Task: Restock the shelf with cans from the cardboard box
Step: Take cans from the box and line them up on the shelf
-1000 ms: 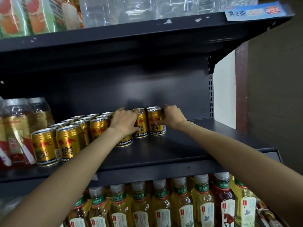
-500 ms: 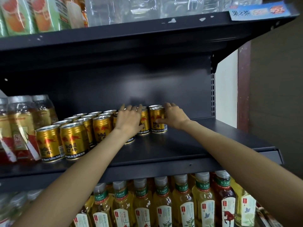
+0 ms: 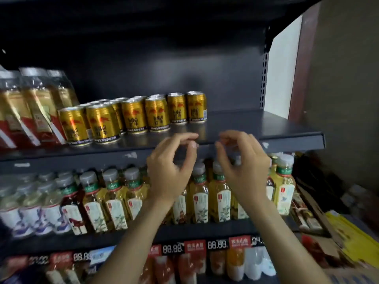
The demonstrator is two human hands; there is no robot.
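Several gold cans (image 3: pixel 156 115) stand in rows on the dark shelf (image 3: pixel 256 128), the rightmost can (image 3: pixel 196 106) near the shelf's middle. My left hand (image 3: pixel 171 171) and my right hand (image 3: pixel 244 167) hover in front of the shelf's front edge, below the cans. Both hands are empty with fingers curled and apart. A corner of the cardboard box (image 3: pixel 320 249) shows at the lower right.
Wrapped packs of bottles (image 3: pixel 30 111) stand left of the cans. Yellow tea bottles (image 3: pixel 201 197) fill the shelf below, with price tags (image 3: pixel 194 247) under them. The right half of the can shelf is bare. A brown wall (image 3: pixel 348 89) closes the right side.
Both hands have let go of the cans and drawn back down off the shelf. The view has tilted down, showing lower shelves.
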